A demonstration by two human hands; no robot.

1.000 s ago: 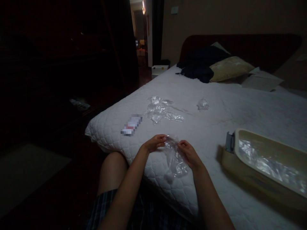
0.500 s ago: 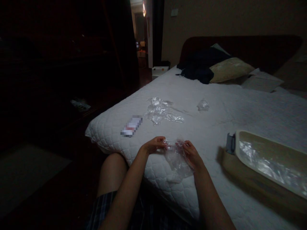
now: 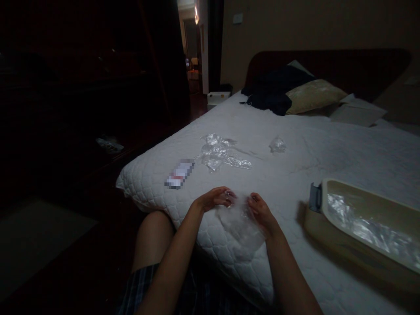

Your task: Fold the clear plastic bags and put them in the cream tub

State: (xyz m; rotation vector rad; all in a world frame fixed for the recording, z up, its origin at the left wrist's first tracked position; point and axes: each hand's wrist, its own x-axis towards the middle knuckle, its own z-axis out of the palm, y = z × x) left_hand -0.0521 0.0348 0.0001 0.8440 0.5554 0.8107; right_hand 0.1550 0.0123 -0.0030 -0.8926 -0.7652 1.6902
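Note:
My left hand (image 3: 215, 199) and my right hand (image 3: 259, 210) each pinch an upper edge of a clear plastic bag (image 3: 239, 221), holding it spread flat against the near corner of the white quilted mattress (image 3: 295, 175). Both hands are closed on the bag, thumbs and fingers pressed together. The bag hangs down between them, thin and see-through.
More crumpled clear plastic (image 3: 219, 153) lies further up the bed, with a smaller piece (image 3: 277, 144) to its right and a small flat packet (image 3: 180, 173) to its left. A beige bin lined with plastic (image 3: 364, 218) rests on the right. Pillows and dark clothing (image 3: 272, 92) sit by the headboard.
The bag, earlier bunched and dangling between my hands, is now pulled wider and flatter. My hands have dropped slightly toward the mattress corner.

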